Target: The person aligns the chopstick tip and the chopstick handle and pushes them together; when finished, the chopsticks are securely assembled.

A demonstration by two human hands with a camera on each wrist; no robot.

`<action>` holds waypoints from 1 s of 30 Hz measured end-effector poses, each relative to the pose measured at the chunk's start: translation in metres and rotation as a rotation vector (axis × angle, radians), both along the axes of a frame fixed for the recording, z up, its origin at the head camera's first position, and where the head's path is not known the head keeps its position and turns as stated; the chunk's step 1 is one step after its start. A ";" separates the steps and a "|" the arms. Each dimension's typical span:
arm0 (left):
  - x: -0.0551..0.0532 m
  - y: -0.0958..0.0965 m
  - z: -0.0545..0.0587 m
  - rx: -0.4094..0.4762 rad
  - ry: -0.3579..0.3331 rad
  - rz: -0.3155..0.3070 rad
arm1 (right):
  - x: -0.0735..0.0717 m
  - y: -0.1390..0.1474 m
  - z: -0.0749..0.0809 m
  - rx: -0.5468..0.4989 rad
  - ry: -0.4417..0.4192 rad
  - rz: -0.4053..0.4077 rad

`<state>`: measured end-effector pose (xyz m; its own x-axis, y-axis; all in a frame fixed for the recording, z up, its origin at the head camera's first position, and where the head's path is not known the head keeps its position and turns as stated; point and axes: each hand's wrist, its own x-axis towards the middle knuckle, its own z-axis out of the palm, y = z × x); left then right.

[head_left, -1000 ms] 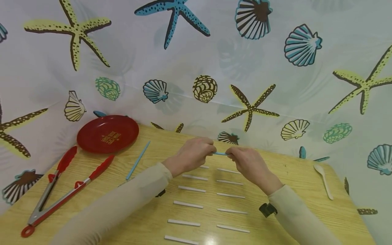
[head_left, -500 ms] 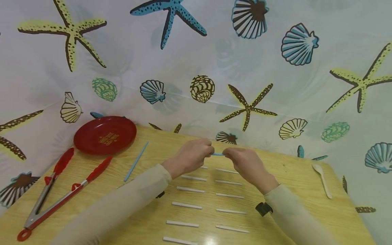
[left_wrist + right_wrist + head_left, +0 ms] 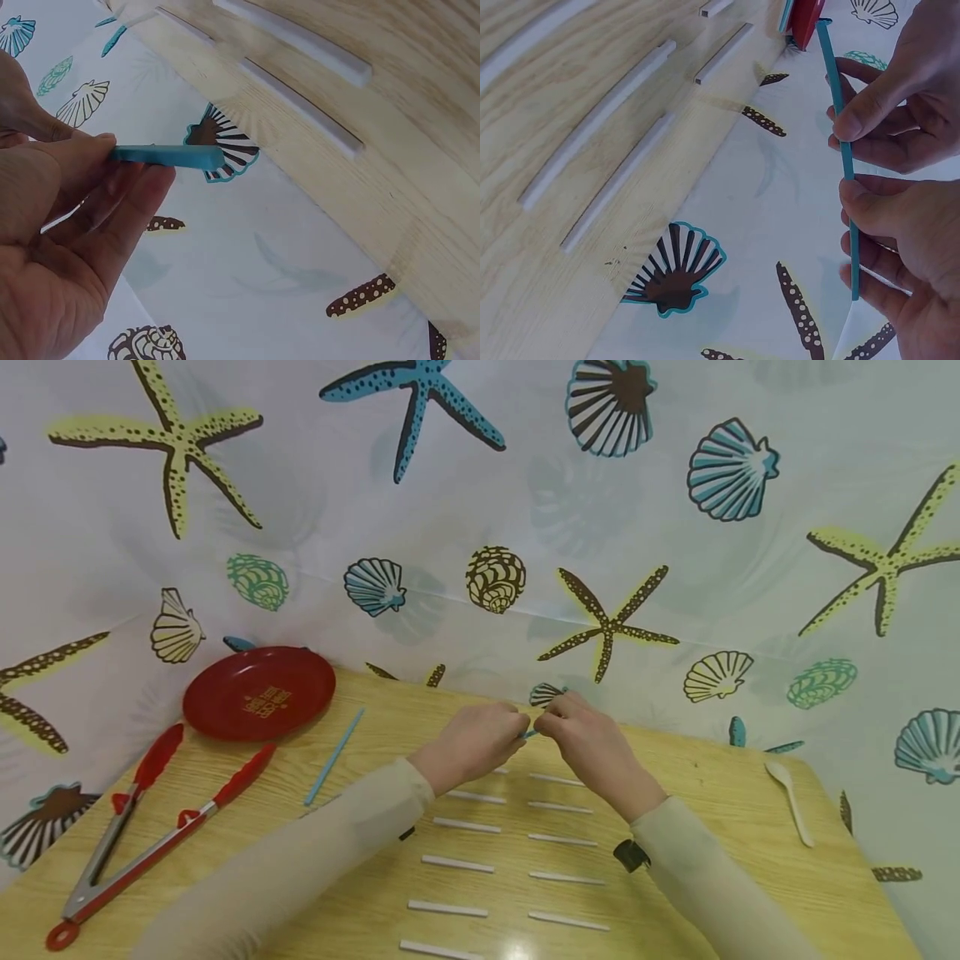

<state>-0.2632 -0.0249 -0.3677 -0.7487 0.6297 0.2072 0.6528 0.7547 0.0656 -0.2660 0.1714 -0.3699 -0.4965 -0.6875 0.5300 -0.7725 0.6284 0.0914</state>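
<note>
Both hands pinch one thin blue stick above the far part of the table. My left hand holds it between thumb and fingers, and one end juts past the fingertips in the left wrist view. Right beside it, my right hand grips the same stick with thumb and curled fingers. In the head view only a short bit of the stick shows between the hands. The right wrist view shows it long and straight, with the left hand higher up and the right hand lower down.
Several white sticks lie in two columns on the wooden table. To the left are a second blue stick, red-tipped tongs and a red plate. A white spoon lies far right. A patterned cloth hangs behind.
The hands have come closer together, the right one moving left with its wrist turned. Less of the blue stick shows between them, now slanted. The things on the table have stayed put.
</note>
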 end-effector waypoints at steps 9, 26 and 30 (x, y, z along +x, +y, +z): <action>-0.005 -0.021 0.001 0.070 -0.160 0.033 | -0.005 0.005 0.002 0.001 0.098 0.001; -0.023 -0.111 -0.006 0.100 -0.521 0.360 | -0.007 0.020 -0.027 0.121 -0.574 -0.120; -0.025 -0.124 -0.008 0.048 -0.570 0.411 | -0.009 0.021 -0.034 0.165 -0.629 -0.143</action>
<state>-0.2886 -0.1491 -0.3752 -0.9242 0.2728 -0.2674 0.1699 0.9205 0.3519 -0.2748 0.1926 -0.4037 -0.7689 -0.6394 0.0030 -0.6204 0.7448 -0.2457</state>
